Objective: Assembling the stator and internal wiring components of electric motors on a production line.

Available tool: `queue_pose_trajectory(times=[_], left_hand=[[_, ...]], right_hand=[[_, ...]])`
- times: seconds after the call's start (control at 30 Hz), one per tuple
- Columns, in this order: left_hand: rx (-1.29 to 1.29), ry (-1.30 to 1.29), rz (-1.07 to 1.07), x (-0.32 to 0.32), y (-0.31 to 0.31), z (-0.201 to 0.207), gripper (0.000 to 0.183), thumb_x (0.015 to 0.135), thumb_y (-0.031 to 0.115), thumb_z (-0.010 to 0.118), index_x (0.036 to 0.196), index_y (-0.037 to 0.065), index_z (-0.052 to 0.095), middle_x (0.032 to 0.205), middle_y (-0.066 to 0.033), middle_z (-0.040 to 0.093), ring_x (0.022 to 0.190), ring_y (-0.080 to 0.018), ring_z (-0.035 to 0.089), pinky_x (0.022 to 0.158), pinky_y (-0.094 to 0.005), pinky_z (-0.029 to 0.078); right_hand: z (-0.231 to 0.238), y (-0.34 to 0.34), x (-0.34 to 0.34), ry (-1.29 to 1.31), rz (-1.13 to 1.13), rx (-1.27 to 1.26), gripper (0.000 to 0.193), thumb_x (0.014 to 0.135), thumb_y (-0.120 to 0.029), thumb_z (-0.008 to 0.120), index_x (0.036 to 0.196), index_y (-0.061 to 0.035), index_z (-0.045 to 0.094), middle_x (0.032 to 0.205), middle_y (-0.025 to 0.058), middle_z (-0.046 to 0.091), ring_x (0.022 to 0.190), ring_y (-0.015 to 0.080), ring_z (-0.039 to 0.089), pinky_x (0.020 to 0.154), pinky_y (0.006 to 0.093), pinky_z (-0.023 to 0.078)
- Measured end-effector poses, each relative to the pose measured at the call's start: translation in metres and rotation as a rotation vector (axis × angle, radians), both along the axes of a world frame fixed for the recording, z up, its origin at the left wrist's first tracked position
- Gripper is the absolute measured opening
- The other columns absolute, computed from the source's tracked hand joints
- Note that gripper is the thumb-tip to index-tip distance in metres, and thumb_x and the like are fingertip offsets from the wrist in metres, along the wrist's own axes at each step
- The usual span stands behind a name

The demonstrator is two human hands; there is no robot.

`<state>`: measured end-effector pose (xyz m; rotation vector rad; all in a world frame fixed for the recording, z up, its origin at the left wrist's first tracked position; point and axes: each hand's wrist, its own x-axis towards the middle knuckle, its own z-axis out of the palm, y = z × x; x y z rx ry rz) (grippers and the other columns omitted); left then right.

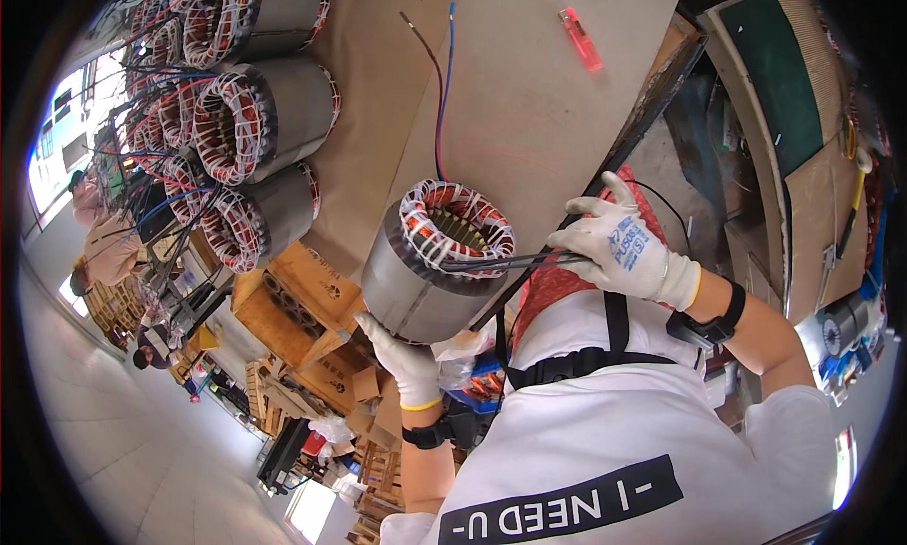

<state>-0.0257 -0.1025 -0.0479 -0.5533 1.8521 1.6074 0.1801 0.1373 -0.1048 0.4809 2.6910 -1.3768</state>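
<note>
A motor stator with a grey metal shell stands tilted on the bench edge in front of me. Its red copper windings are laced with white cord. My left hand, in a white glove, lies against the lower side of the shell with its fingers stretched along it. In my gloved right hand, the thumb and fingers close on several dark lead wires that run out from the winding. Two other leads, a blue wire and a dark red wire, extend away over the bench.
Several more stators lie in stacked rows at the left. A pink lighter rests on the cardboard-covered bench. Cardboard boxes and wooden pallets are beyond the left edge; other people are at the far left. Cardboard sheets stand at right.
</note>
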Motion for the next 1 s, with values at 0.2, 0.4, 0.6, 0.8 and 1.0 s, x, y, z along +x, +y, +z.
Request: queue_pose_trajectory(times=[0.2,0.4,0.6,0.8,1.0], left_hand=[[-0.045,-0.022,0.068,-0.031,0.024,0.007,0.063,0.102,0.052,0.033,0.139,0.003,0.045,0.139,-0.0095,0.05,0.127,-0.0263,0.049,0.108,-0.0405,0.038],[-0.083,0.046,-0.072,-0.048,0.032,0.01,0.063,0.101,0.054,0.036,0.137,0.003,0.048,0.136,-0.0098,0.053,0.123,-0.0264,0.052,0.106,-0.0398,0.04],[0.013,0.105,-0.099,-0.039,0.009,0.002,0.063,0.101,0.051,0.039,0.138,0.001,0.044,0.132,-0.0109,0.054,0.12,-0.0201,0.052,0.103,-0.0351,0.041],[-0.742,0.72,-0.355,-0.033,0.002,0.031,0.047,0.101,0.036,0.051,0.123,-0.005,0.052,0.114,-0.014,0.058,0.106,-0.0213,0.054,0.094,-0.0329,0.042],[0.535,1.059,-0.652,-0.026,0.009,0.169,0.041,0.1,0.038,0.045,0.122,0.007,0.062,0.129,-0.0155,0.056,0.12,-0.0301,0.051,0.103,-0.0525,0.038]], right_hand=[[-0.019,0.014,0.0,-0.028,-0.148,0.101,0.017,0.078,-0.027,0.07,0.088,-0.0135,0.073,0.087,0.0013,0.069,0.107,0.0231,0.06,0.108,0.0568,0.026],[-0.008,-0.002,-0.052,0.227,-0.053,0.054,0.031,0.081,-0.031,0.069,0.101,-0.0081,0.069,0.094,0.0071,0.069,0.107,0.0279,0.06,0.106,0.0529,0.033],[-0.003,-0.027,-0.118,0.368,-0.124,-0.366,0.038,0.085,-0.038,0.064,0.096,-0.0017,0.063,0.089,0.0162,0.066,0.098,0.0377,0.059,0.094,0.0477,0.042],[0.007,-0.025,-0.111,0.249,-0.019,-0.225,0.031,0.087,-0.035,0.062,0.094,-0.0044,0.062,0.088,0.0214,0.064,0.084,0.0419,0.061,0.084,0.0488,0.044],[0.015,-0.027,-0.108,0.164,-0.007,-0.189,0.035,0.091,-0.034,0.059,0.103,-0.0009,0.058,0.092,0.0265,0.063,0.089,0.0466,0.059,0.077,0.0499,0.047]])
